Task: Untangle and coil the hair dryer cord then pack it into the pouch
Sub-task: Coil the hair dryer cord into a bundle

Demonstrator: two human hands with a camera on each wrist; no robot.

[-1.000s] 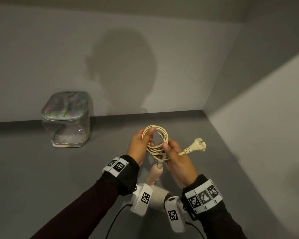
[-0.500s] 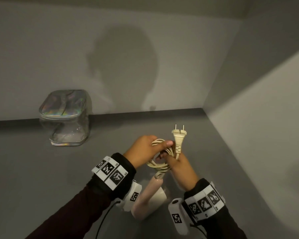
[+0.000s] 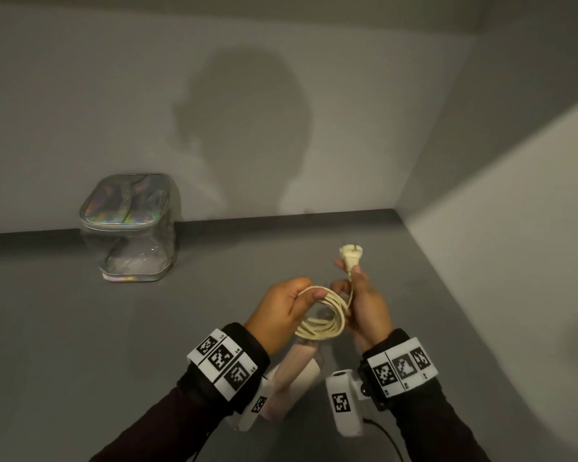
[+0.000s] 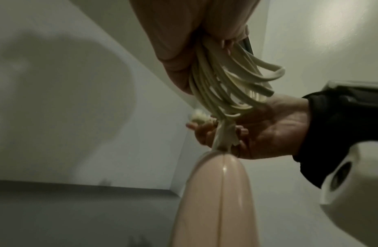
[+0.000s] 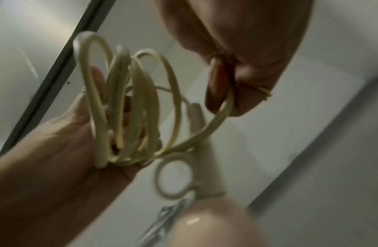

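Observation:
My left hand (image 3: 286,306) grips a bundle of cream cord loops (image 3: 324,320) above the grey table. In the left wrist view the cord loops (image 4: 226,86) hang from its curled fingers. My right hand (image 3: 367,305) pinches the cord's free end just below the plug (image 3: 348,256), which points up. The pale pink hair dryer (image 3: 296,375) hangs below the coil between my wrists, and its handle (image 4: 217,200) fills the lower left wrist view. The clear pouch (image 3: 131,228) with an iridescent top stands at the back left by the wall.
A grey wall runs along the back and another wall (image 3: 514,245) closes the right side. The grey tabletop (image 3: 64,328) stretches between the pouch and my hands. Black camera cables (image 3: 384,435) trail from my wrists.
My right hand has turned the plug from pointing right to pointing up and lifted it higher. The coil has tilted flatter in my left hand, and both hands have shifted slightly right.

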